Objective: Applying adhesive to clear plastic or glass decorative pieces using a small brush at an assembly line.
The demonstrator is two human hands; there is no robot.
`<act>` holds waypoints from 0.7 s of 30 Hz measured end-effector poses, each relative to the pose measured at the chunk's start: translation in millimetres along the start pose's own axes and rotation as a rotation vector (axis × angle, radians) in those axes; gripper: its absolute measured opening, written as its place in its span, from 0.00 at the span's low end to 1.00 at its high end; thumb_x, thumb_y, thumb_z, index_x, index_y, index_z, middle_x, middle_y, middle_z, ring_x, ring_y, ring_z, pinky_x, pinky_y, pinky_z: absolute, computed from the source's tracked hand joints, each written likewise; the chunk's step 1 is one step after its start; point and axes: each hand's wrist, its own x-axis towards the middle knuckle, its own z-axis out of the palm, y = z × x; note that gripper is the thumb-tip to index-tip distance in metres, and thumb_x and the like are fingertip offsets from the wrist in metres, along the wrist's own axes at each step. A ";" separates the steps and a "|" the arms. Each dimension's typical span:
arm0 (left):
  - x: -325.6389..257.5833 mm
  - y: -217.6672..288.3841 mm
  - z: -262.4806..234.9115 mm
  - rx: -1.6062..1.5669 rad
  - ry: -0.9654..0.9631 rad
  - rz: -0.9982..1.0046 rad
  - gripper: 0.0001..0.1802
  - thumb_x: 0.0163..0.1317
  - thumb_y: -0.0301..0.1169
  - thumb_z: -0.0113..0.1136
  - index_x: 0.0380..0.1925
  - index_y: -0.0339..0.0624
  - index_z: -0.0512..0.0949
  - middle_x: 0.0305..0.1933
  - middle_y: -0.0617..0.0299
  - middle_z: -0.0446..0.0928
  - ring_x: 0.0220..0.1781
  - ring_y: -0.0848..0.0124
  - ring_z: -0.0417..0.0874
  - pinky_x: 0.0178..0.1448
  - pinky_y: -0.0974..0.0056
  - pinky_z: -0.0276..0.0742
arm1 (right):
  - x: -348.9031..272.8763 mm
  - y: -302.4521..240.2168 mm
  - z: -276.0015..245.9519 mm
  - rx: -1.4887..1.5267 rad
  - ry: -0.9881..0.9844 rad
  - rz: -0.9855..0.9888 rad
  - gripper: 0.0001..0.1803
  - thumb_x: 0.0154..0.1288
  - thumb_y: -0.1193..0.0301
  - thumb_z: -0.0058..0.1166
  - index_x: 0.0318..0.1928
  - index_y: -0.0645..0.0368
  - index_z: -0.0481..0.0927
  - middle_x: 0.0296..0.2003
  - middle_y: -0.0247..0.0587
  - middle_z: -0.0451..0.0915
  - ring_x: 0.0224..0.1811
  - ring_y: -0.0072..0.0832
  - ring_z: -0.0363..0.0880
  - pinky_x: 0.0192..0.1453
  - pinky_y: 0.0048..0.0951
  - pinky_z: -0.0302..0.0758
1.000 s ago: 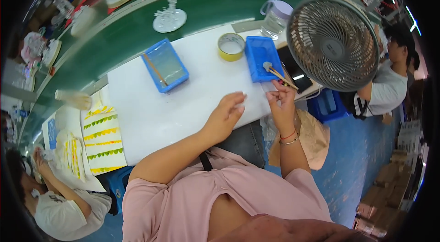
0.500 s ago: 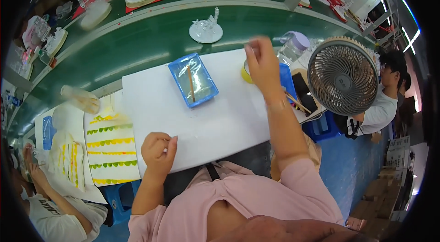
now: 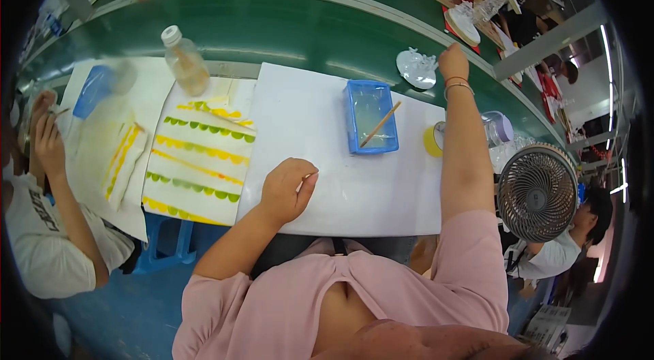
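Note:
My left hand [image 3: 289, 190] is over the near part of the white board [image 3: 306, 108], fingers curled in and thumb beside them. Whether anything small sits in them is hidden. My right arm stretches across the board to the green conveyor belt [image 3: 300, 33]. There my right hand [image 3: 454, 66] is closed just right of a white round base with clear and white pieces [image 3: 416, 68]; its fingertips are hidden. Between my hands lies a blue tray [image 3: 351, 118] of clear gel-like or liquid contents, a thin wooden stick [image 3: 381, 124] leaning across it.
A yellow tape roll [image 3: 433, 140], a lilac-lidded clear jug [image 3: 496, 130] and a dark round fan [image 3: 537, 194] stand right. Left are a white-capped bottle [image 3: 185, 64], sheets with yellow and green scalloped strips [image 3: 197, 155], and a co-worker's hands [image 3: 49, 138].
My view has turned left, shifting the scene rightward. My right arm has reached farther out, bringing that hand beside the round base. My left hand stays curled over the board.

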 end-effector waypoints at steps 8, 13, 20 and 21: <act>10.2 34.4 -16.4 0.001 0.023 0.164 0.14 0.48 0.22 0.69 0.15 0.41 0.70 0.26 0.59 0.74 0.24 0.63 0.73 0.26 0.64 0.68 | -16.5 30.9 -19.0 -0.073 0.095 0.047 0.12 0.61 0.62 0.52 0.40 0.56 0.72 0.30 0.57 0.82 0.35 0.54 0.81 0.40 0.52 0.76; 12.4 65.5 -32.1 -0.105 0.022 0.225 0.14 0.45 0.19 0.70 0.18 0.42 0.70 0.31 0.57 0.77 0.25 0.64 0.76 0.26 0.65 0.69 | -3.0 -13.6 -126.8 -0.021 0.355 -0.239 0.10 0.64 0.63 0.51 0.40 0.53 0.72 0.27 0.53 0.81 0.29 0.53 0.81 0.32 0.49 0.77; 22.4 74.1 -75.3 0.036 0.296 0.097 0.16 0.70 0.33 0.45 0.37 0.33 0.79 0.44 0.50 0.78 0.47 0.59 0.77 0.53 0.60 0.72 | -89.3 -133.8 -272.3 0.406 0.494 -0.742 0.06 0.61 0.74 0.53 0.38 0.59 0.71 0.22 0.47 0.75 0.25 0.45 0.77 0.29 0.40 0.71; 27.4 73.5 -82.4 0.075 0.294 0.130 0.16 0.70 0.34 0.45 0.40 0.33 0.78 0.46 0.49 0.77 0.49 0.59 0.76 0.53 0.60 0.71 | -105.4 -140.1 -274.3 0.362 0.448 -0.819 0.05 0.61 0.74 0.54 0.38 0.56 0.73 0.25 0.44 0.77 0.27 0.43 0.78 0.30 0.37 0.73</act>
